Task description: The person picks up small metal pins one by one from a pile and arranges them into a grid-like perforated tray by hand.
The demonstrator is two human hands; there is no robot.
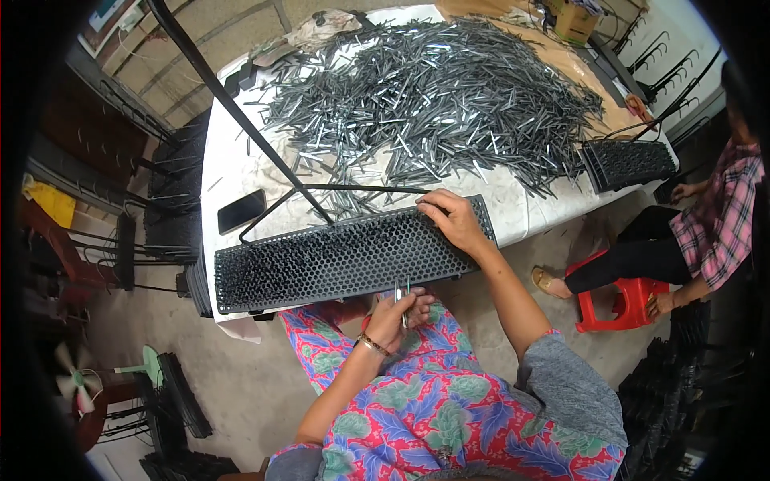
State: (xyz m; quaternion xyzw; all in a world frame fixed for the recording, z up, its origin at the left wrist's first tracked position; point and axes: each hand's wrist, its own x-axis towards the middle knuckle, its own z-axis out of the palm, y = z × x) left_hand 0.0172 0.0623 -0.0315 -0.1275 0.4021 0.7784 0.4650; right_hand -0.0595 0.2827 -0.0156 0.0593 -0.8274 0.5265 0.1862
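Head view: my left hand (390, 322) gripped slim silvery pieces (398, 293); right hand (457, 224) clasped perforated panel (345, 260) at near edge of bench (231, 164); steady bracing seemed wise.

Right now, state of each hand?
Left hand: closed, holding a silver metal tool.
Right hand: fingers bent at the black perforated panel's far edge; grip unclear.

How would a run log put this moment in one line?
left hand: holding slim silvery item | right hand: on panel, far edge | strips: heaped on table | phone: on table
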